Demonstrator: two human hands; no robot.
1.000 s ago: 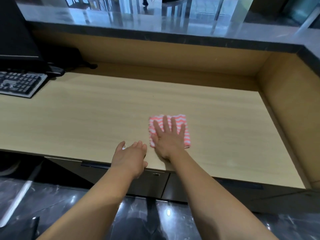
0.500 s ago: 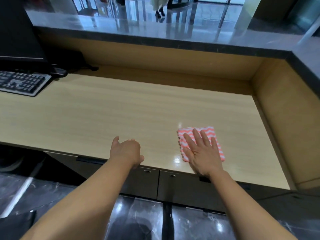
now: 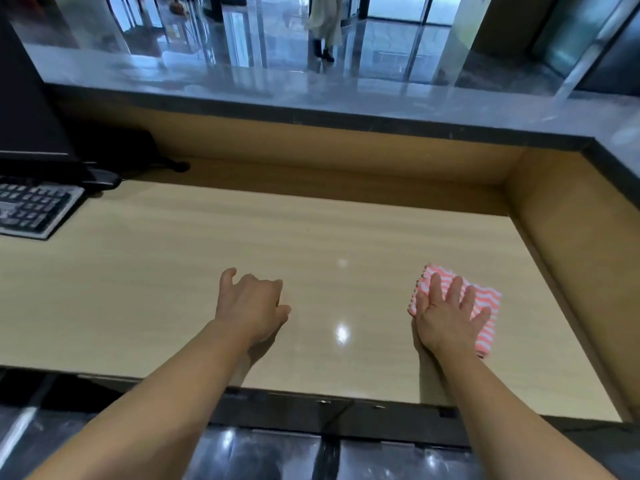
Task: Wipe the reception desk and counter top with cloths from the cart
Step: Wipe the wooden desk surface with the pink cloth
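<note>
Near the right end of the pale wood-grain tabletop (image 3: pixel 173 271), the folded pink-and-white striped cloth (image 3: pixel 491 299) lay flat under the right grip (image 3: pixel 446 317): released, fingers spread, pressing down. The left grip (image 3: pixel 249 306) rested loosely curled, holding nothing. Judgement: even palm pressure and overlapping strokes would suit.

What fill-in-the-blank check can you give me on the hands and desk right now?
The right hand presses flat on the ____.
The left hand rests on the desk, holding ____.
The keyboard lies at the desk's ____ end.
Missing words: cloth; nothing; left.
</note>
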